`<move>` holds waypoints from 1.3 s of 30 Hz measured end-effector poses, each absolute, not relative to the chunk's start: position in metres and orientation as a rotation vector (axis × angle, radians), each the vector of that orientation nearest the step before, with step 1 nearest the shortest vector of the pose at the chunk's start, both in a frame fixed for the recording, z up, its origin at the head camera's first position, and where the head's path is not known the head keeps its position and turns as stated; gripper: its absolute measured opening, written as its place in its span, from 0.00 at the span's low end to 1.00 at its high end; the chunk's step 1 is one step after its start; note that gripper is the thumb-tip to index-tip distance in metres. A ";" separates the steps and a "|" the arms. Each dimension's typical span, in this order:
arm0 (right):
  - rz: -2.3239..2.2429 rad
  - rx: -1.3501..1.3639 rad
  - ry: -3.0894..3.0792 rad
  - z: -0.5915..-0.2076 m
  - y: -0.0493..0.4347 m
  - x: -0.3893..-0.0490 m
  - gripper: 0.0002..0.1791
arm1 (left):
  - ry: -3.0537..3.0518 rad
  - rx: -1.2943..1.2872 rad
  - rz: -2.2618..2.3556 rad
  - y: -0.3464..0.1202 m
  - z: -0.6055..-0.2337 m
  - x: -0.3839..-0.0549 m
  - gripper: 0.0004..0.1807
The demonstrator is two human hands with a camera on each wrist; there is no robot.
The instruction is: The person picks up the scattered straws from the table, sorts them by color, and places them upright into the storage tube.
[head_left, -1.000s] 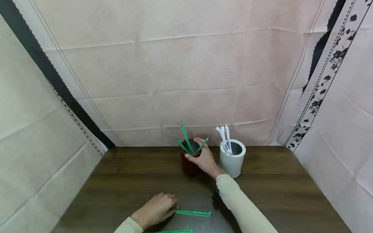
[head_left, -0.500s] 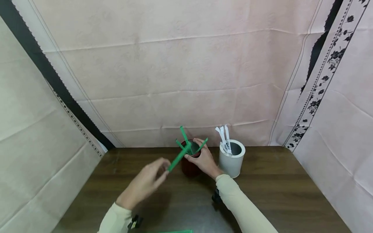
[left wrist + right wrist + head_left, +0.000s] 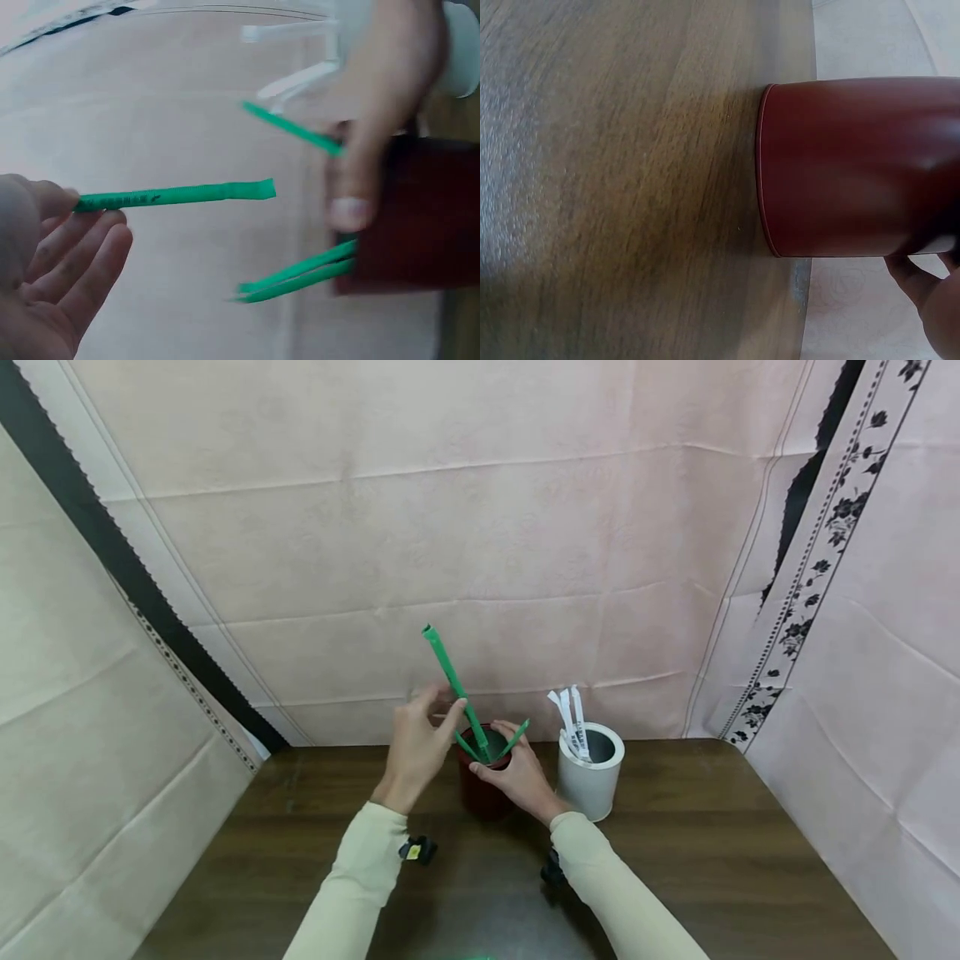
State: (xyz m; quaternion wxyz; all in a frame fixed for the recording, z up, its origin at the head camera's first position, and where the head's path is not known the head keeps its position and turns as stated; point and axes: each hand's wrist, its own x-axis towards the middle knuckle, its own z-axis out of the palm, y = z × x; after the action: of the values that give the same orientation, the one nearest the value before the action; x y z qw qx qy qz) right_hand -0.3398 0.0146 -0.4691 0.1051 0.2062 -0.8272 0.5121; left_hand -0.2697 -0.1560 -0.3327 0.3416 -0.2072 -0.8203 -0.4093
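Note:
My left hand (image 3: 416,747) pinches one end of a slim green stick packet (image 3: 172,197). In the left wrist view its flat free end points toward a dark red cup (image 3: 427,217) and stands apart from the rim. Several more green stick packets (image 3: 300,277) lean inside that cup, their ends poking out. My right hand (image 3: 527,781) grips the cup near its rim, thumb on the near side and fingers behind. The right wrist view has the cup's side (image 3: 847,169) upright on the table, with fingers behind it.
Right of the red cup stands a white cup (image 3: 592,793) with several white stick packets (image 3: 573,722). The wooden table (image 3: 690,860) ends at cloth-covered walls (image 3: 525,543). At the near edge a sliver of green (image 3: 478,957) shows.
My left hand has picked a green stick packet off the table and carried it up and forward to the red cup. The packet has swung upright. My right hand keeps its grip on the cup.

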 end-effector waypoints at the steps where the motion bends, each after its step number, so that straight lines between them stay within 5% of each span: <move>1: 1.517 0.613 -2.434 -0.469 0.014 -0.340 0.47 | -2.154 -0.510 -1.060 -0.154 -0.339 -0.274 0.10; 15: 1.569 0.679 -2.417 -0.464 0.012 -0.339 0.51 | -2.557 -0.401 -1.008 -0.160 -0.396 -0.289 0.15; 22: 1.560 0.646 -2.399 -0.463 0.013 -0.338 0.49 | -2.664 -0.428 -0.981 -0.179 -0.383 -0.258 0.21; 30: 1.533 0.643 -2.413 -0.465 0.014 -0.340 0.48 | -2.791 -0.560 -0.992 -0.223 -0.363 -0.210 0.13; 39: 1.530 0.639 -2.411 -0.472 0.016 -0.341 0.47 | -2.950 -0.951 -1.297 -0.272 -0.415 -0.160 0.06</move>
State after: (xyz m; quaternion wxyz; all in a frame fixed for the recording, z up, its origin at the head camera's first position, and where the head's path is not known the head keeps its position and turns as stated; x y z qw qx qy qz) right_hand -0.3408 0.0156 -0.4715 0.1077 0.2172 -0.8192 0.5198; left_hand -0.1601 -0.2720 -0.4152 -0.1091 -0.2813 -0.8727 -0.3838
